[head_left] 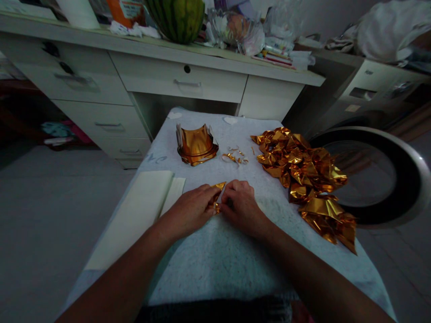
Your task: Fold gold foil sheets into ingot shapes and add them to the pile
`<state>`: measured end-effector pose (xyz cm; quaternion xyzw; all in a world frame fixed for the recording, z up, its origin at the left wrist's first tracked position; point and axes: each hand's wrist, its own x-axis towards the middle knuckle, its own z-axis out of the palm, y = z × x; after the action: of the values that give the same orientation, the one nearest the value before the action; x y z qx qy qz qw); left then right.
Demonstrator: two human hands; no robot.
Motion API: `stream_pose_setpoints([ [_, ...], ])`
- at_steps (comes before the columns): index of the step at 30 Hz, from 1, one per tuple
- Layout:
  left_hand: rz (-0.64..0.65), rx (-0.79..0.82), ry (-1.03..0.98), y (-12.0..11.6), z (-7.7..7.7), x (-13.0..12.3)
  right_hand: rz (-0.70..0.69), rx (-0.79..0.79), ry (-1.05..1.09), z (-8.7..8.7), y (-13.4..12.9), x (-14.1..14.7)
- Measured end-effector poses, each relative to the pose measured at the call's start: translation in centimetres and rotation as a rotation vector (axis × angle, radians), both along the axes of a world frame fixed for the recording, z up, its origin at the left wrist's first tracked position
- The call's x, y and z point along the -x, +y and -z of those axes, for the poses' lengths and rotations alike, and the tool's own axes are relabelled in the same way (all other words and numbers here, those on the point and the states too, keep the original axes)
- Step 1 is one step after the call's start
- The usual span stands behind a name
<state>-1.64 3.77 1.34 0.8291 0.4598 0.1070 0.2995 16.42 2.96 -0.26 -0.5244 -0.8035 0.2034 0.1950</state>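
My left hand (193, 207) is closed on a small folded piece of gold foil paper (219, 185), which it presses near the cloth-covered table (215, 264). Against the foil's right edge my right hand (240, 204) has its fingers curled and pinched together; part of the foil lies hidden under both hands. Beyond them stands a stack of curved gold foil sheets (197, 141). Thin gold and pale scraps (235, 156) lie to its right. A large heap of folded gold foil pieces (299, 161) spreads along the table's right side.
A pale folded paper stack (138, 211) lies by my left forearm. Behind the table is a white desk (212, 85) with drawers, bearing a watermelon (177, 18) and plastic bags (235, 29). At the right, a washing machine's round door (370, 175) hangs open beside the heap.
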Motion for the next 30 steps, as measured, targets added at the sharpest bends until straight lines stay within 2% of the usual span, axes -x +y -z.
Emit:
stream_pose_setpoints([
  [21, -0.025, 0.026, -0.018, -0.15, -0.16, -0.1, 0.011, -0.007, -0.107, -0.36, -0.24, 0.3],
  [30, -0.017, 0.024, -0.044, -0.03, -0.02, 0.05, -0.007, -0.006, -0.078, -0.22, -0.17, 0.19],
])
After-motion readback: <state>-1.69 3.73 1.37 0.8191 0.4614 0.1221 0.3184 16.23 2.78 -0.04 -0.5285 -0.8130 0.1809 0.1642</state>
